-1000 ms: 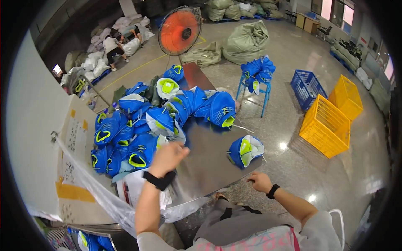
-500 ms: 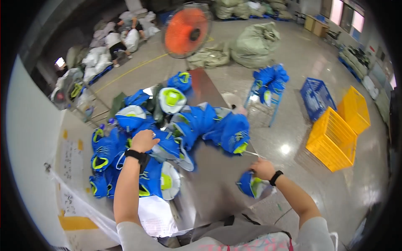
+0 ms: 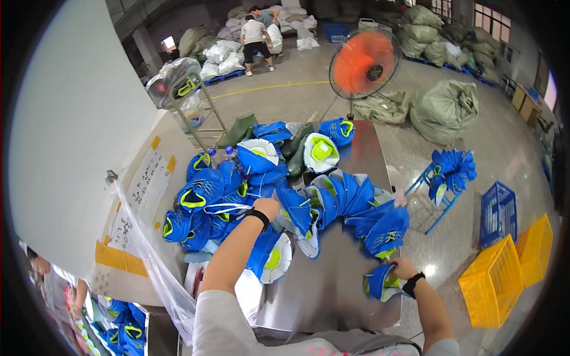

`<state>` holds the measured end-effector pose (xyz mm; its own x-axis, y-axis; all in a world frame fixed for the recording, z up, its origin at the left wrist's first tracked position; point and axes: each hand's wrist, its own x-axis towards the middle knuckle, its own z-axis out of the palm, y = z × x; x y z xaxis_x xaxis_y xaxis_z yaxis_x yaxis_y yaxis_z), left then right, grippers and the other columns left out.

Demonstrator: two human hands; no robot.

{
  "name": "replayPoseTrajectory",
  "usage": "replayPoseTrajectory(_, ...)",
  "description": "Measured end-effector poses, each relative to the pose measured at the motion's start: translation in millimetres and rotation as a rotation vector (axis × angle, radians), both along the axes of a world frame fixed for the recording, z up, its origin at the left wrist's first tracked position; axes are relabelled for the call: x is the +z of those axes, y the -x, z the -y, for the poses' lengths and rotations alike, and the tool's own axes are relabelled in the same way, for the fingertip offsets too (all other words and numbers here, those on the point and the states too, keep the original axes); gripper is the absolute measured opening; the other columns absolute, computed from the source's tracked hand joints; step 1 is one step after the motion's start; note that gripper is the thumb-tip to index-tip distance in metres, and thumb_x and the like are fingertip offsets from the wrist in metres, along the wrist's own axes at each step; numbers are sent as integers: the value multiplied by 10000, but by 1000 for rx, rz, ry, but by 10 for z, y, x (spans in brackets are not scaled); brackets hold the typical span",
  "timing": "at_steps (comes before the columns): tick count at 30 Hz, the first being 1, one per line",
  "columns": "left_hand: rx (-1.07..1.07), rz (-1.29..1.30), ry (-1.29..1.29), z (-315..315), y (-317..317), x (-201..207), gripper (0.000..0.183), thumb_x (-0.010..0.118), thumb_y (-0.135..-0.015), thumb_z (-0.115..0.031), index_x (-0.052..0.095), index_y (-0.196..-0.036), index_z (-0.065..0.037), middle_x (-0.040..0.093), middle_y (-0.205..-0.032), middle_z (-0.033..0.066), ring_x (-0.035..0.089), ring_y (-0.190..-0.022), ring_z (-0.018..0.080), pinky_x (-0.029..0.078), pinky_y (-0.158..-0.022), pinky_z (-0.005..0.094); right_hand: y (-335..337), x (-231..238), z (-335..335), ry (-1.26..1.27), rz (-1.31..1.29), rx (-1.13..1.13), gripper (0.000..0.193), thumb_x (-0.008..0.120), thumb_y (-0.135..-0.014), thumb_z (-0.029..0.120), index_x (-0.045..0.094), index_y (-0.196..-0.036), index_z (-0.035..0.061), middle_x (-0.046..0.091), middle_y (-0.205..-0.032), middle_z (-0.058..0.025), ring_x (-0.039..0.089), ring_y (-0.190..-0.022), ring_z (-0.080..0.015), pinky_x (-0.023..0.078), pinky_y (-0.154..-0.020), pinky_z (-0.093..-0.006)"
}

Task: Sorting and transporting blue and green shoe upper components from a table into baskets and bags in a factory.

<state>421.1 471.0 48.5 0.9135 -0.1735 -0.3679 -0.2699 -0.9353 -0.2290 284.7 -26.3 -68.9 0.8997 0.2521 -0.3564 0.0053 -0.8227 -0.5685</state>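
Blue shoe uppers with lime linings cover much of a metal table [image 3: 332, 285]. My left hand [image 3: 267, 209] is curled at the edge of a blue upper [image 3: 295, 207] at the left end of a curved row; its fingertips are mostly hidden. A white lace [image 3: 228, 207] lies beside that wrist. At the table's right edge my right hand [image 3: 406, 269] is closed on a single shoe upper [image 3: 380, 282], its lime and white inside showing. Just beyond it is the near end of the row, a blue upper [image 3: 383, 234].
Behind the table stands an orange fan [image 3: 365, 64]. To the right are a blue stool [image 3: 436, 202] bearing more uppers, a blue crate [image 3: 499, 213] and yellow crates [image 3: 490, 282]. A white panel [image 3: 71, 118] borders the left. Two people [image 3: 256, 38] are among sacks far back.
The view has swung left, so the table and crates sit farther right in the picture. My right hand, still holding the shoe upper, is slightly closer to the row. My left hand stays by the pile.
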Motion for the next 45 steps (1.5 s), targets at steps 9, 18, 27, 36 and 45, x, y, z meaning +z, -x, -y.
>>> replayPoseTrajectory(9,17,543,283,1183,586,1278,191,540,-810,-265,635,-758,-107,617,-721,118,603,-691,306,470,-593,421,-242,553,450,-797,32,-107,218,584,-653,-127,627,-837,-18,641,-787,-78,581,-736,-128,467,-675,-256)
replayPoseTrajectory(18,478,977,712,2465,2582,2064,83,573,-801,-133,607,-796,-57,606,-774,134,583,-689,334,458,-581,385,-675,1574,1042,-1132,496,109,162,625,-675,-63,554,-800,10,574,-739,-54,550,-720,-129,443,-689,-261)
replayPoseTrajectory(27,1166,936,1134,4438,5344,2135,150,517,-859,-60,620,-953,-4,626,-800,45,550,-686,88,440,-648,243,-387,1488,1099,-1082,244,650,206,627,-742,68,464,-867,58,529,-863,-61,485,-793,-128,381,-744,-250)
replayPoseTrajectory(36,1644,1853,792,7968,7724,1795,255,469,-914,-175,586,-973,44,649,-943,78,583,-836,98,446,-684,220,2769,2443,303,-1634,-357,1315,87,612,-768,75,539,-813,62,593,-924,-162,578,-812,-249,455,-735,-343)
replayPoseTrajectory(45,1603,2990,285,10434,9166,1489,180,403,-943,-204,484,-886,-54,588,-1057,129,602,-928,180,329,-451,169,6450,2382,1353,-1396,4,2172,215,561,-779,181,557,-966,75,581,-844,-79,575,-783,-259,470,-733,-394)
